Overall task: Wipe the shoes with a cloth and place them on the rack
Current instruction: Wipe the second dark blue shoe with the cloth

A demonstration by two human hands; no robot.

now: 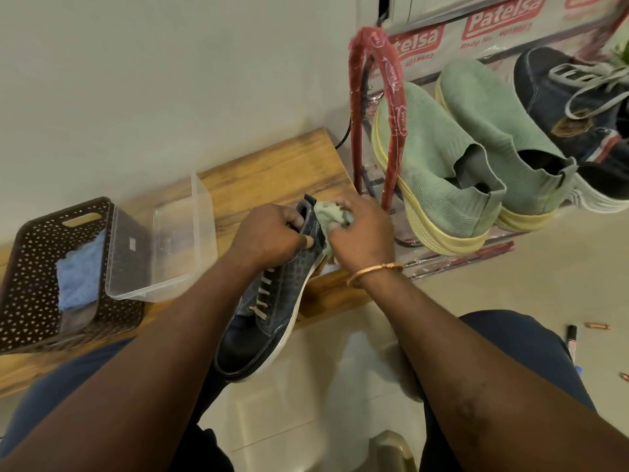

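Shoe [269, 321], dark blue w/ embossed side, pale laces and white sole, is hanging in the air over the bench [272, 172] edge, toe toward the person, heel up. L hand [269, 236] is gripping its heel collar, fingers curled over the rim. R hand [360, 233] is clutching a bunched green cloth [332, 214] and pressing it to the heel's other side.

Bench is showing wood grain. On it, left, a clear plastic box [170, 247], rectangular, is sitting tilted w/ its left side against a brown basket [34, 277] w/ triangle cut-outs. Basket is holding a fluffy blue rag [80, 274].

Right of the hands, the rack [374, 97], its arched frame wrapped in red plastic, is carrying two green knit slip-ons [439, 165] w/ yellow soles, side by side, and beyond them a dark lace-up [571, 107].
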